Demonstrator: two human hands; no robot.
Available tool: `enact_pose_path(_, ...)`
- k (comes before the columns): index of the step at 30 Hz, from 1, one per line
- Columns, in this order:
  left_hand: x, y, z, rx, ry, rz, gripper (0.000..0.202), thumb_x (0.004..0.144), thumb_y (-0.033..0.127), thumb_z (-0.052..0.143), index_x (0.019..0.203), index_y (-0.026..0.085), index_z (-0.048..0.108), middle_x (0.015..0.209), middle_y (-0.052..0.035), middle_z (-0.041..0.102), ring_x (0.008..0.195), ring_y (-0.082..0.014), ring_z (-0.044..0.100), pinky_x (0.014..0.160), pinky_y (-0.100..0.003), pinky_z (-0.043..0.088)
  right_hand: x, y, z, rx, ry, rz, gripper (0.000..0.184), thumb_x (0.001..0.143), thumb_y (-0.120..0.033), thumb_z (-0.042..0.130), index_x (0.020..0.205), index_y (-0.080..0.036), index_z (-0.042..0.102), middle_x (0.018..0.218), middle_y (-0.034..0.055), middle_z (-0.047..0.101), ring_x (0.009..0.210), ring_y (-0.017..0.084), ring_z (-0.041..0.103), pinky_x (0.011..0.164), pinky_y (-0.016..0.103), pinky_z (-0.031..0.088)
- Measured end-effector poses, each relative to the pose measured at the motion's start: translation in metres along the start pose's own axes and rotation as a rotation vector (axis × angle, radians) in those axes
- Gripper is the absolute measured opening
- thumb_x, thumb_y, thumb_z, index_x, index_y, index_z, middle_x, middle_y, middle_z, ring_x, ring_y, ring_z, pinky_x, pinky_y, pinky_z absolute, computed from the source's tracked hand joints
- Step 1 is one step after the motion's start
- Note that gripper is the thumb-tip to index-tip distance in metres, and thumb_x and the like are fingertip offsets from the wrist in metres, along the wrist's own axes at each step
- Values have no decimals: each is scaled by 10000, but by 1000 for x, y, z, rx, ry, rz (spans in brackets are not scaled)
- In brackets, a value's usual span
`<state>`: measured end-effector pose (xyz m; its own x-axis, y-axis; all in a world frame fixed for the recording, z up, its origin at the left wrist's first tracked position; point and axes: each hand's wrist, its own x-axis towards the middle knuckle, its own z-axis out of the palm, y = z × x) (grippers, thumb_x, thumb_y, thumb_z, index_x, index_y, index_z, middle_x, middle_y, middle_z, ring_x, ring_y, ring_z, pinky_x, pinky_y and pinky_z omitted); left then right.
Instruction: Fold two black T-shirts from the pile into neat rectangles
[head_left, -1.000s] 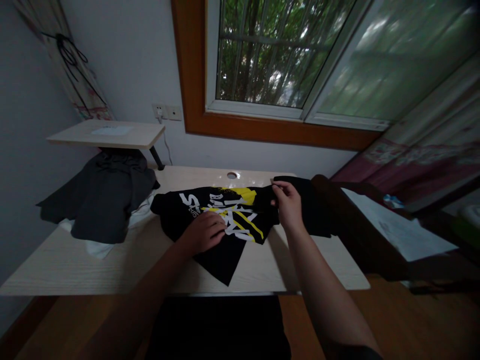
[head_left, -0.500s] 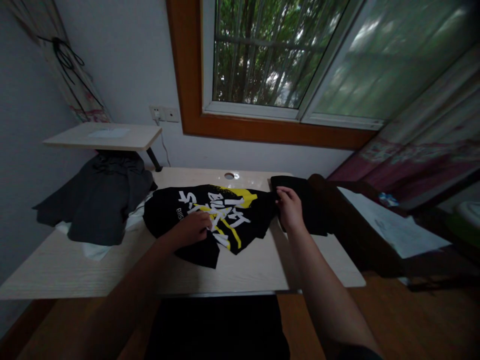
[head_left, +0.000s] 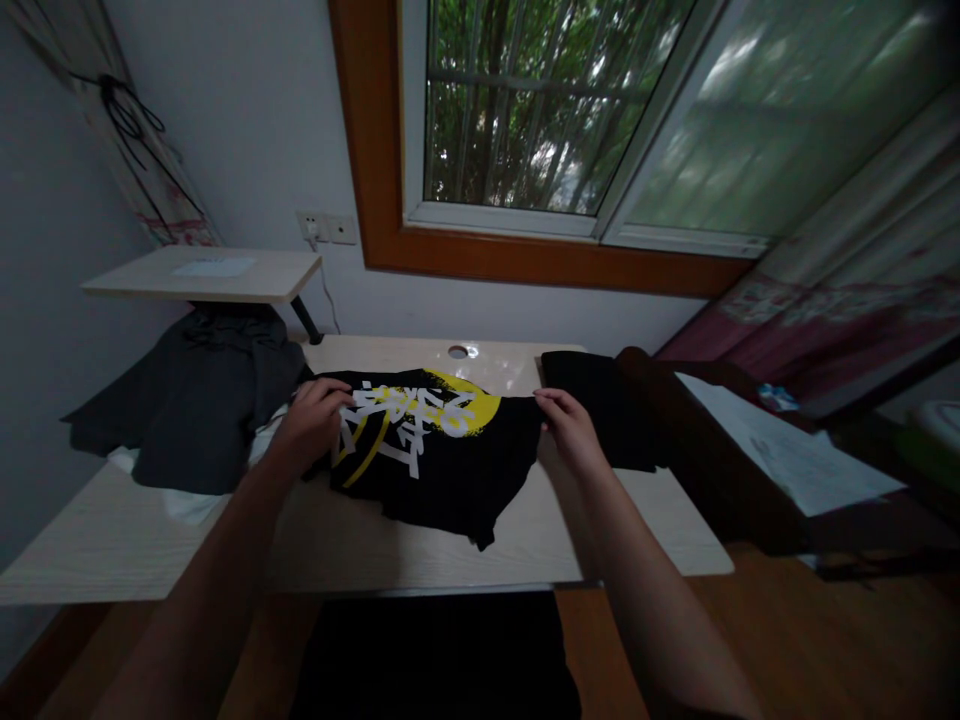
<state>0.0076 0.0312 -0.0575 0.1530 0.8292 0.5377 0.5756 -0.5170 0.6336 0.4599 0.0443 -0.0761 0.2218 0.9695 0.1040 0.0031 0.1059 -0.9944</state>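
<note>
The shirt (head_left: 435,455) is laid on the table (head_left: 225,540) at the centre of the frame, print upward. Its left edge is gripped by the left hand (head_left: 311,420), fingers curled on the cloth; its upper right corner is pinched by the right hand (head_left: 570,430). The hands are held well apart, with the shirt spread between them. The crumpled lower hem stops short of the table's near edge, so a bare strip of tabletop is left in front and at lower left. At the left of the frame, a grey pile (head_left: 195,400) is lying just beside the left hand. At the right, a folded black cloth (head_left: 592,400) is lying just beyond the right hand, and a dark wooden frame (head_left: 697,450) is set against the table edge. A cable hole (head_left: 459,352) is seen behind the shirt. White lettering over a yellow disc is printed on the shirt; it cannot be read.
</note>
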Motion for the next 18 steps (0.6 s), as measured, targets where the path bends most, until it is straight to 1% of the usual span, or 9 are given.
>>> enact_pose_path(3,-13,48,30,66,-243,137,239,833,149,585,973,264,741,1014,-73,687,1017,-281,586,1004,-464,436,-1,2,2,33,-27,33,380,728,-498,819,977,-219,754,999,14,717,521,74,537,487,224,399)
enact_pose_path(5,-25,75,55,85,-443,270,250,900,187,572,1084,262,724,1080,-75,693,1071,-266,588,984,-439,456,0,3,2,66,-27,54,380,733,-504,813,974,-217,750,997,21,716,537,89,580,494,228,416)
enact_pose_path(6,-31,86,67,92,-501,320,255,923,237,590,1149,261,707,1125,-76,691,1088,-262,584,981,-435,460,0,4,2,82,-27,61,377,738,-506,805,972,-217,747,1002,28,716,559,102,605,503,233,431)
enact_pose_path(8,-43,101,90,108,-575,384,478,898,388,682,1351,252,609,1309,-107,636,1190,-286,549,1005,-448,458,0,5,2,114,-25,66,365,752,-509,777,967,-217,739,998,43,720,625,138,653,531,250,469)
enact_pose_path(10,-51,107,108,154,-592,400,693,852,462,733,1469,252,499,1428,-130,566,1271,-317,502,1034,-479,441,-1,7,2,140,-35,69,355,764,-491,745,989,-217,735,958,54,722,707,174,688,579,272,508)
enact_pose_path(11,-54,108,115,188,-601,386,756,841,457,745,1508,259,449,1456,-131,544,1286,-325,490,1033,-482,440,-2,8,3,146,-41,70,357,761,-469,737,1013,-217,736,922,52,718,738,184,694,607,282,523)
enact_pose_path(13,-56,109,126,259,-622,346,784,850,390,731,1545,266,392,1432,-126,559,1253,-318,504,1001,-470,453,-6,11,4,147,-49,69,393,739,-405,735,1086,-221,732,887,42,709,781,188,695,662,295,542)
enact_pose_path(15,-55,107,132,311,-640,311,671,880,300,676,1509,252,446,1312,-121,621,1168,-298,539,940,-443,474,-11,16,6,125,-65,55,487,719,-349,718,1192,-235,703,935,40,716,820,189,695,705,311,552)
enact_pose_path(18,-51,101,135,259,-654,260,348,900,187,570,1235,225,656,1081,-96,670,1037,-262,575,876,-405,492,-17,26,6,17,-146,39,646,712,-289,644,1356,-257,612,1072,60,731,935,225,700,775,357,567)
